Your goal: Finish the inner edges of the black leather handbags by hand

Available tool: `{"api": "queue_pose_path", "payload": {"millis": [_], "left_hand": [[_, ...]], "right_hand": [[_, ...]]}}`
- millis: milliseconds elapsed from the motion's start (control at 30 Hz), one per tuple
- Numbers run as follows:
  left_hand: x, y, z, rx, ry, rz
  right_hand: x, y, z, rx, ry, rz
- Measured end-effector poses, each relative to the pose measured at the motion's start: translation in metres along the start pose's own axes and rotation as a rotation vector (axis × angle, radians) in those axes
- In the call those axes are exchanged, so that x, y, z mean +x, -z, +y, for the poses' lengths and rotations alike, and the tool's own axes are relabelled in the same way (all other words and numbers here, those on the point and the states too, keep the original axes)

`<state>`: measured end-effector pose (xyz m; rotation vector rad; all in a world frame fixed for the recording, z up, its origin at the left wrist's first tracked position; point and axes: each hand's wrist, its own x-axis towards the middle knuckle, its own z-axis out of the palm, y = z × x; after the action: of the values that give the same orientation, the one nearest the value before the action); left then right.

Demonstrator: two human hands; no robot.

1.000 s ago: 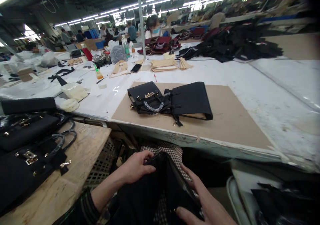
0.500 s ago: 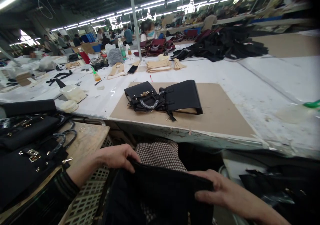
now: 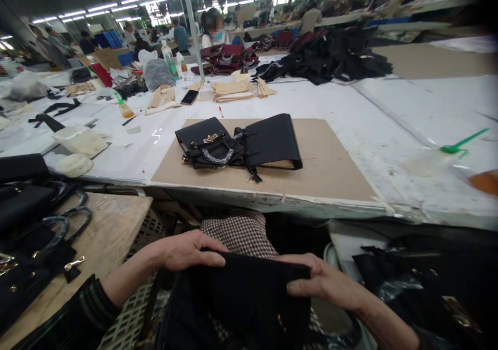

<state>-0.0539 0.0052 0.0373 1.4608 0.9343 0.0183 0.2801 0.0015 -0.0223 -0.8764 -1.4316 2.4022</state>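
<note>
A black handbag (image 3: 241, 303) rests on my lap below the table edge. My left hand (image 3: 187, 251) grips its top left edge, fingers curled over the rim. My right hand (image 3: 319, 282) pinches its top right corner, thumb on the front. Checked fabric (image 3: 241, 233) shows just behind the bag. On the brown board (image 3: 330, 168) ahead lies another black handbag (image 3: 237, 145) with a gold clasp and wrapped handles.
Black handbags (image 3: 31, 225) are piled on a wooden side table at the left. More black bags (image 3: 436, 288) lie at the right. A green-nozzled bottle (image 3: 451, 153) lies on the white table. Paper stacks (image 3: 233, 91), a phone (image 3: 190, 97) and seated people fill the far side.
The view has shifted right and down. Both hands have drawn the bag's top edge flat and a little closer to me; the right hand slid from the bag's lower side to its top corner.
</note>
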Motion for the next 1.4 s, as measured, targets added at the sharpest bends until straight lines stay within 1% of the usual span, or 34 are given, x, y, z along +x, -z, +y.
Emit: {"api": "queue_pose_path", "payload": {"millis": [100, 167, 267, 367, 433, 633, 733, 800, 867, 933, 1000, 1067, 1167, 1267, 1400], "left_hand": [[0.004, 0.001, -0.004, -0.013, 0.012, -0.026], [0.006, 0.002, -0.005, -0.006, 0.003, -0.027], [0.007, 0.003, -0.004, 0.027, -0.020, -0.016], [0.007, 0.003, -0.001, 0.058, -0.028, -0.009], [0.007, 0.003, 0.000, 0.057, -0.025, -0.016], [0.006, 0.001, 0.001, 0.048, -0.026, -0.017], [0.004, 0.000, 0.001, 0.042, -0.023, -0.015], [0.004, -0.001, 0.002, 0.031, -0.018, -0.018], [0.004, -0.002, 0.003, 0.025, -0.019, -0.020], [0.004, -0.003, 0.003, 0.023, -0.020, -0.016], [0.003, -0.004, 0.003, 0.029, -0.027, -0.012], [0.003, -0.005, 0.002, 0.047, -0.050, -0.007], [0.001, -0.005, 0.001, 0.059, -0.087, -0.007], [0.001, -0.005, -0.001, 0.085, -0.103, 0.011], [0.000, -0.006, -0.005, 0.113, -0.087, 0.083]], "right_hand": [[0.000, 0.003, 0.002, -0.064, 0.061, -0.001], [0.000, 0.003, 0.002, -0.109, 0.082, 0.030], [0.001, 0.001, -0.001, -0.171, 0.056, 0.108], [0.001, -0.001, -0.003, -0.224, 0.027, 0.152], [0.002, -0.003, -0.004, -0.249, 0.027, 0.164], [0.006, -0.006, 0.001, -0.307, 0.096, 0.197], [0.007, -0.005, -0.001, -0.335, 0.089, 0.203], [0.008, -0.005, -0.008, -0.332, 0.039, 0.150], [0.012, -0.004, -0.019, -0.322, -0.029, 0.041], [0.019, -0.005, -0.033, -0.351, -0.063, -0.070], [0.029, -0.007, -0.045, -0.440, -0.043, -0.159], [0.041, -0.009, -0.056, -0.563, 0.012, -0.217], [0.058, -0.017, -0.065, -0.696, 0.064, -0.262], [0.072, -0.029, -0.067, -0.740, 0.090, -0.285], [0.082, -0.040, -0.063, -0.800, 0.206, -0.227]]}}
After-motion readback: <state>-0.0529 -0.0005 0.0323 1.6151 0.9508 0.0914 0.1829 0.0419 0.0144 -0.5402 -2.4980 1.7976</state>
